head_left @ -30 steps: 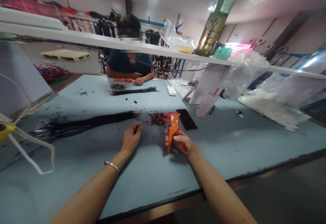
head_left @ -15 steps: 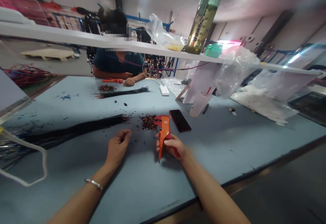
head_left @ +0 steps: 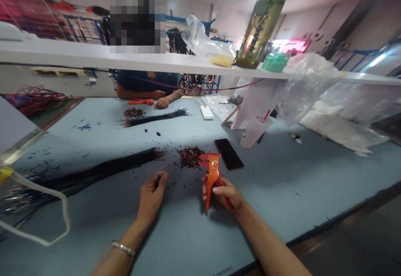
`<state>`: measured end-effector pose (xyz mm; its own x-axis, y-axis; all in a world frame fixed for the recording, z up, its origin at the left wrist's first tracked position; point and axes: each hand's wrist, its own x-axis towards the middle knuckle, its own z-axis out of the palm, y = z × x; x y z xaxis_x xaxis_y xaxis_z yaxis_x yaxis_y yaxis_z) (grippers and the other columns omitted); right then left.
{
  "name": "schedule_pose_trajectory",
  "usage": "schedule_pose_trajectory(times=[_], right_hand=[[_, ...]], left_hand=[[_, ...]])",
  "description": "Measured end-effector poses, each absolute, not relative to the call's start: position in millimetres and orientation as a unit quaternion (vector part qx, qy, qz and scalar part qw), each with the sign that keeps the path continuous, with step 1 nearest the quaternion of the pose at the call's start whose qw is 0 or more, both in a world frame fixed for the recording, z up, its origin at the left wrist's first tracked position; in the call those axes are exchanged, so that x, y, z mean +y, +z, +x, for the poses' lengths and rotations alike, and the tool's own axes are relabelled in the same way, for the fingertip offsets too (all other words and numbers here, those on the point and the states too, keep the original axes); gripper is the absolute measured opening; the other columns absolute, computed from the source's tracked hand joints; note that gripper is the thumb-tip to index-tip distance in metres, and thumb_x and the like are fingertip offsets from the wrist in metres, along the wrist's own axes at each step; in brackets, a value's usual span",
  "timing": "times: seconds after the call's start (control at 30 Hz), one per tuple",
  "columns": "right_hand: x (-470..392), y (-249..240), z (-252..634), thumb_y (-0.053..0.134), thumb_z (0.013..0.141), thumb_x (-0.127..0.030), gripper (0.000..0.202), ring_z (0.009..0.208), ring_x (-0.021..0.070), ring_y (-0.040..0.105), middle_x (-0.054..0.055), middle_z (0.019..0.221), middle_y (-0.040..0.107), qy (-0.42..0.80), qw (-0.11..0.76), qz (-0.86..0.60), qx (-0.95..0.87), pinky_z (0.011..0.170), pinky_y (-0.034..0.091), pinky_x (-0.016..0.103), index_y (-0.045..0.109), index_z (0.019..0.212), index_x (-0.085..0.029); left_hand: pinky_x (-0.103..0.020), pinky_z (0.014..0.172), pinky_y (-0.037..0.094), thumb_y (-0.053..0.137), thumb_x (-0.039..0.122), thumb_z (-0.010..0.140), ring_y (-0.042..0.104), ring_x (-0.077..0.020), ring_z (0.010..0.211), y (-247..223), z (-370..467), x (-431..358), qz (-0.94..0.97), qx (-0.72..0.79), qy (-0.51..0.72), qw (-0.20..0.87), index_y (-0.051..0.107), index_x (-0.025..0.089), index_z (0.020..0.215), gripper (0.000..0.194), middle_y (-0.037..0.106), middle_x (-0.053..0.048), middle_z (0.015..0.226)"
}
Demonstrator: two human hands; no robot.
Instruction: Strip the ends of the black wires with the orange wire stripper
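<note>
My right hand (head_left: 227, 194) is wrapped around the handles of an orange and red wire stripper (head_left: 214, 171), its jaws pointing up and left over the table. Close to those jaws lies a heap of short black and copper-coloured scraps (head_left: 188, 157). To the left, my left hand (head_left: 153, 190) is closed in a pinch, thumb against fingers; whatever it may hold is hidden. Beyond it a thick bundle of black wires (head_left: 106, 165) stretches leftward, its stripped ends facing the scrap heap.
A phone (head_left: 228, 154) and a plastic cup (head_left: 254, 131) stand right of the heap. Across the table (head_left: 282, 192), a person's hand (head_left: 162, 102) rests near another orange tool (head_left: 140, 102) and a smaller wire bundle (head_left: 156, 117). A white shelf (head_left: 94, 56) spans above.
The view has shifted slightly, so most things sit a little farther right and lower. Both hands keep nearly the same pose, and the wire stripper stays in my right hand.
</note>
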<state>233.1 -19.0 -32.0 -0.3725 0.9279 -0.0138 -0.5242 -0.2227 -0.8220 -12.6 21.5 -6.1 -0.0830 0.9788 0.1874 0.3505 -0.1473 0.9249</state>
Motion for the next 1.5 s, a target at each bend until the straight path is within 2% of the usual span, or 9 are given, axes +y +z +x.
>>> schedule_pose_trajectory(times=[0.17, 0.3, 0.37, 0.5, 0.87, 1.1, 1.4, 1.5], right_hand=[[-19.7, -31.1, 232.3, 0.075, 0.071, -0.027, 0.042, 0.072, 0.0190, 0.069, 0.008, 0.086, 0.070, 0.732, 0.498, -0.270, -0.378, 0.069, 0.053, 0.032, 0.062, 0.108, -0.011], [-18.5, -31.0, 231.4, 0.076, 0.069, -0.027, 0.044, 0.072, 0.0192, 0.069, 0.008, 0.086, 0.070, 0.734, 0.500, -0.267, -0.374, 0.069, 0.053, 0.031, 0.063, 0.108, -0.011], [-17.8, -31.3, 231.2, 0.076, 0.069, -0.027, 0.044, 0.072, 0.0194, 0.069, 0.008, 0.086, 0.071, 0.733, 0.503, -0.265, -0.374, 0.067, 0.053, 0.031, 0.063, 0.108, -0.011], [-18.0, -31.6, 231.5, 0.076, 0.070, -0.028, 0.044, 0.072, 0.0192, 0.069, 0.008, 0.086, 0.070, 0.729, 0.505, -0.265, -0.379, 0.067, 0.053, 0.031, 0.063, 0.109, -0.012], [-23.5, -32.7, 234.5, 0.074, 0.072, -0.027, 0.041, 0.071, 0.0190, 0.069, 0.008, 0.086, 0.070, 0.729, 0.518, -0.266, -0.359, 0.067, 0.053, 0.031, 0.063, 0.108, -0.012], [-21.6, -32.7, 232.1, 0.075, 0.071, -0.026, 0.042, 0.074, 0.0198, 0.069, 0.008, 0.086, 0.070, 0.731, 0.519, -0.267, -0.354, 0.067, 0.053, 0.031, 0.063, 0.108, -0.011], [-17.1, -32.9, 229.0, 0.076, 0.069, -0.028, 0.044, 0.073, 0.0206, 0.069, 0.008, 0.085, 0.070, 0.738, 0.505, -0.277, -0.352, 0.065, 0.054, 0.032, 0.063, 0.108, -0.012], [-16.2, -31.8, 227.9, 0.075, 0.069, -0.028, 0.043, 0.071, 0.0201, 0.070, 0.007, 0.085, 0.070, 0.738, 0.506, -0.279, -0.347, 0.064, 0.054, 0.032, 0.063, 0.107, -0.012]], left_hand=[[-0.023, 0.058, 0.044, 0.059, 0.049, 0.078, 0.053, -0.0142, 0.058, -13.7, -15.5, 24.4, 0.566, 0.558, 0.496, 0.351, 0.070, 0.017, 0.082, 0.034, 0.062, -0.001, 0.065], [-0.026, 0.068, 0.049, 0.061, 0.050, 0.077, 0.061, -0.0185, 0.073, -14.5, -17.1, 25.6, 0.565, 0.564, 0.494, 0.344, 0.071, 0.018, 0.081, 0.034, 0.071, -0.005, 0.079], [-0.026, 0.071, 0.049, 0.061, 0.050, 0.077, 0.062, -0.0195, 0.076, -11.8, -17.2, 25.1, 0.571, 0.573, 0.486, 0.331, 0.071, 0.018, 0.077, 0.033, 0.071, -0.004, 0.078], [-0.024, 0.065, 0.046, 0.057, 0.052, 0.079, 0.060, -0.0190, 0.073, -7.9, -17.4, 24.3, 0.566, 0.591, 0.474, 0.327, 0.068, 0.018, 0.075, 0.035, 0.067, -0.002, 0.071], [-0.026, 0.066, 0.050, 0.056, 0.051, 0.079, 0.065, -0.0204, 0.073, -12.6, -18.2, 24.6, 0.576, 0.588, 0.466, 0.325, 0.070, 0.018, 0.077, 0.036, 0.071, -0.004, 0.074], [-0.036, 0.084, 0.055, 0.060, 0.051, 0.076, 0.071, -0.0254, 0.088, -18.5, -17.8, 26.9, 0.600, 0.548, 0.459, 0.359, 0.076, 0.019, 0.085, 0.037, 0.077, -0.009, 0.090], [-0.026, 0.070, 0.052, 0.053, 0.050, 0.082, 0.069, -0.0222, 0.079, -15.2, -17.5, 25.3, 0.611, 0.564, 0.443, 0.336, 0.072, 0.018, 0.081, 0.038, 0.076, -0.006, 0.083], [-0.023, 0.064, 0.049, 0.051, 0.050, 0.082, 0.065, -0.0191, 0.071, -14.0, -16.8, 25.1, 0.613, 0.572, 0.440, 0.321, 0.069, 0.017, 0.077, 0.037, 0.072, -0.003, 0.074]])
